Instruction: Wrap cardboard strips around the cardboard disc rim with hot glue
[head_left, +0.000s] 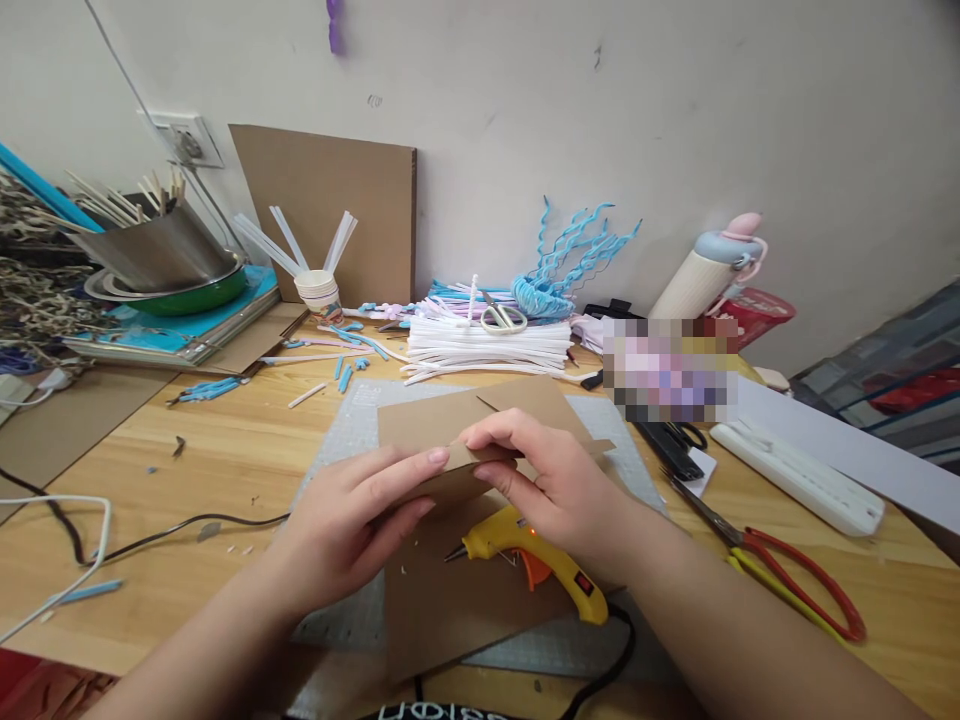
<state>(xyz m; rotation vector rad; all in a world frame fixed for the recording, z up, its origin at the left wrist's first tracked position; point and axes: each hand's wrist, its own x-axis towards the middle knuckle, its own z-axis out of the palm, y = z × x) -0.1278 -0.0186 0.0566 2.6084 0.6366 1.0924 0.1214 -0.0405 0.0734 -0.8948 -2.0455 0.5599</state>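
A small piece of brown cardboard [459,484] is held between my two hands above the work surface. My left hand [337,515] pinches its left part, fingers on top and thumb below. My right hand [559,485] grips the right end with bent fingers and thumb; part of the piece is hidden behind them. Just below lies a yellow hot glue gun [491,533] with an orange trigger, its nozzle pointing left. It rests on a larger cardboard sheet [435,630]. Another cardboard sheet [412,420] lies behind my hands, on a grey cutting mat [351,420].
Red-and-yellow-handled scissors [806,580] and a white power strip [799,475] lie at right. White pipe cleaners [487,350] are stacked at the back, small scissors [502,318] on top. A paper cup [318,293] stands back left. A black cord [202,518] crosses the left side.
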